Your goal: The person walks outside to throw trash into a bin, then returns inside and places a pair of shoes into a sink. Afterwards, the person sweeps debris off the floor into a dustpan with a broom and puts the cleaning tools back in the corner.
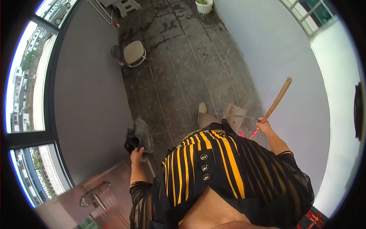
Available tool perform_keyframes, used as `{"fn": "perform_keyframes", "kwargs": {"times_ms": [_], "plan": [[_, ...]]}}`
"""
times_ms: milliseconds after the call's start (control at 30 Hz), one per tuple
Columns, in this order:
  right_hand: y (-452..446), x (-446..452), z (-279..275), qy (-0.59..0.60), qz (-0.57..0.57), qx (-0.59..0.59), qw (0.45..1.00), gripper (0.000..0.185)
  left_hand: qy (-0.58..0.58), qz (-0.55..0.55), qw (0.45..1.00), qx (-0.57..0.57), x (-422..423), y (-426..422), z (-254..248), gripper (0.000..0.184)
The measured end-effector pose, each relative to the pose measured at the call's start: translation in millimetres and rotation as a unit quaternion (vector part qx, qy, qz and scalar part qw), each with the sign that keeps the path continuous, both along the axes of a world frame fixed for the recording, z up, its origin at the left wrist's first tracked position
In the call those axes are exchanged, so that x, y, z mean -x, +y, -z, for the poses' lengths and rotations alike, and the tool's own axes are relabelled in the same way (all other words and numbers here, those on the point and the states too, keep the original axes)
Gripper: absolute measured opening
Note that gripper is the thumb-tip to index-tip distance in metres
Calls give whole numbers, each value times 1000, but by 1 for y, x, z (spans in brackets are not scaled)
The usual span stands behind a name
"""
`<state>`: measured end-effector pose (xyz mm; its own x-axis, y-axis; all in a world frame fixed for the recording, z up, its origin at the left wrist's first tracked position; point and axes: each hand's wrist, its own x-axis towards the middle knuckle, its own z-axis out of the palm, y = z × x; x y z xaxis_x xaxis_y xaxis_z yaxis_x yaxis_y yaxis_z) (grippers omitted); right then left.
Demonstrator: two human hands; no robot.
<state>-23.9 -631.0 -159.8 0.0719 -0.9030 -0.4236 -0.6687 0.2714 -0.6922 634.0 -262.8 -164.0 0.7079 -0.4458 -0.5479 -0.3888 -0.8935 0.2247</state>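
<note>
At the lower left, my left hand [137,154] is closed on the edge of a dark plastic bag [142,131] with a black opening, held low beside the grey wall. Over on the right, my right hand [264,124] grips a broom [280,100] by its wooden handle, whose upper end points up and right. A red-and-white patterned stretch of the handle shows below the hand. The thin grey handle of a pale dustpan [235,119] runs to this same hand. My body hides the broom's lower end.
A beige-topped stool [134,52] stands by the left wall. Farther off are a white planter [204,7] and a white plastic step stool [126,7]. A door with a metal handle [93,194] is at lower left. Walls flank the grey tiled floor [175,68].
</note>
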Motion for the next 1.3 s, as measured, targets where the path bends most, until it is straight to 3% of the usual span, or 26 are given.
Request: {"fn": "perform_keyframes", "kwargs": {"times_ms": [133, 200, 233, 267, 300, 333, 367, 400, 500, 633, 767, 800, 867, 900, 1033, 1100, 1133, 1233, 1300], "plan": [[-87, -57, -15, 29, -17, -58, 998, 33, 78, -40, 996, -3, -18, -31, 9, 68], [-129, -94, -37, 21, -15, -88, 996, 35, 176, -104, 979, -8, -9, -45, 12, 68], [-151, -114, -45, 20, -16, -83, 996, 29, 223, -137, 965, -6, -6, -48, 16, 69], [-175, -131, -49, 17, -16, -76, 997, 23, 360, -253, 898, 1, -22, -22, 60, 69], [-197, -144, -51, 18, -20, -77, 997, 23, 360, -257, 897, 2, -19, -27, 57, 69], [-222, -147, -52, 36, -35, -78, 996, 29, 311, 64, 945, -73, -2, -43, 46, 69], [-243, -159, -52, 56, -51, -80, 994, 34, 230, 378, 886, -138, -1, -59, 40, 69], [-266, -172, -51, 58, -53, -82, 994, 34, 233, 376, 886, -139, 20, 23, 23, 69], [-330, -214, -45, 13, -56, -63, 996, 33, 255, 266, 919, -141, -32, -25, 24, 70], [-411, -289, -33, 5, -59, -65, 996, 31, 263, 107, 952, -114, -124, -139, 47, 71], [-496, -359, -51, 7, -46, -31, 998, 29, 282, -49, 952, -107, -213, -267, 44, 71], [-507, -373, -55, 4, -33, -24, 999, 29, 283, -82, 949, -114, -252, -359, 44, 71], [-541, -405, -65, 12, -37, -37, 999, 28, 171, 136, 970, -108, -329, -398, 84, 72], [-562, -421, -70, 22, -49, -44, 998, 27, 149, -44, 986, -63, -327, -492, -6, 73], [-641, -468, -55, 12, -42, -41, 998, 28, -29, 25, 999, -23, -413, -636, -30, 59], [-683, -492, -55, 31, -40, -33, 998, 29, -51, 57, 997, -11, -446, -710, -54, 52], [-707, -507, -55, 44, -42, -26, 998, 30, -150, 71, 984, 69, -460, -735, -51, 48], [-785, -532, -27, 22, -27, -49, 998, 33, -142, 84, 983, 78, -500, -827, -76, 50], [-821, -561, -40, -3, -9, -80, 997, 34, -136, 70, 985, 80, -519, -870, -82, 52]]}}
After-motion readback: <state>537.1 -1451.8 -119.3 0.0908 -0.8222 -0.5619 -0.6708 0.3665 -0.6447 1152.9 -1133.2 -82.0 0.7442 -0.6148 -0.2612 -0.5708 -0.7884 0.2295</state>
